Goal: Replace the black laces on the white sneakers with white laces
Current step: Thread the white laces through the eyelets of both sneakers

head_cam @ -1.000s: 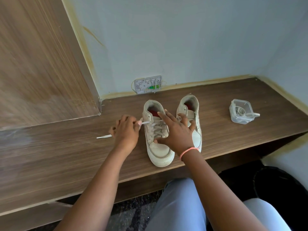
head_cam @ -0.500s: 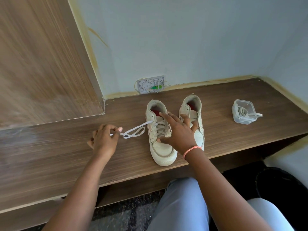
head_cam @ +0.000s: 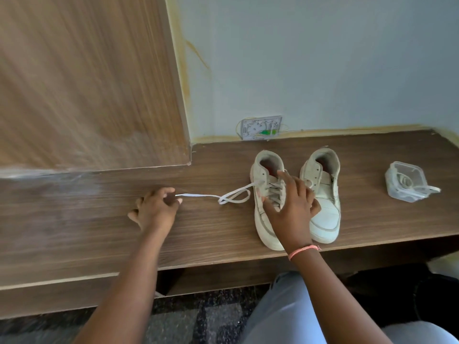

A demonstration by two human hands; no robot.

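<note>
Left hand [head_cam: 156, 209] pinches the white lace [head_cam: 223, 194] taut; right hand [head_cam: 290, 209] — fingers spread — presses the left sneaker [head_cam: 267, 229].

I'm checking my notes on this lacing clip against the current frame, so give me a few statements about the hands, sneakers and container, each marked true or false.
1. The left hand pinches the end of a white lace pulled out sideways. True.
2. The right hand rests on the left sneaker. True.
3. The right sneaker is fully laced in black. False: no lace shows in its eyelets.
4. The clear plastic container stands between the two sneakers. False: it sits apart, to their right on the wooden shelf.
5. The lace forms a loop beside the left sneaker. True.
</note>
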